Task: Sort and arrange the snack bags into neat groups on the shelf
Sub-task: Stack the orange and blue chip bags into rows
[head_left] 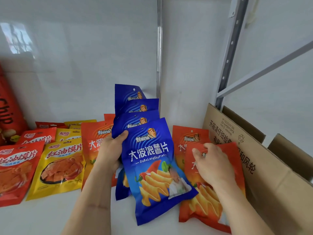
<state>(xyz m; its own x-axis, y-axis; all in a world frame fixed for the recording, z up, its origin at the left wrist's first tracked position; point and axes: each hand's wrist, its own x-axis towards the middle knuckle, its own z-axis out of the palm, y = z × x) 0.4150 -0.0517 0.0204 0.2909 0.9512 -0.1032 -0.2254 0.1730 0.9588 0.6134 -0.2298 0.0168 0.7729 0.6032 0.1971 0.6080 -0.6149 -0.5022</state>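
Observation:
My left hand [109, 153] grips a fanned stack of several blue potato-chip bags [152, 167] by their left edge, thumb on the front bag, held tilted above the white shelf [50, 217]. My right hand [213, 167] lies on an orange chip bag [208, 204] to the right, fingers curled over its top edge. Another orange bag [188, 138] stands behind it. Left of my left hand is a further orange bag [92, 146], then yellow bags [62, 167] and red bags [15, 170] in overlapping rows.
An open cardboard box [264, 170] with printed flaps stands at the right, against the metal shelf upright [232, 48]. A tall red chip tube [8, 112] stands at the far left. The white back wall is close behind the bags.

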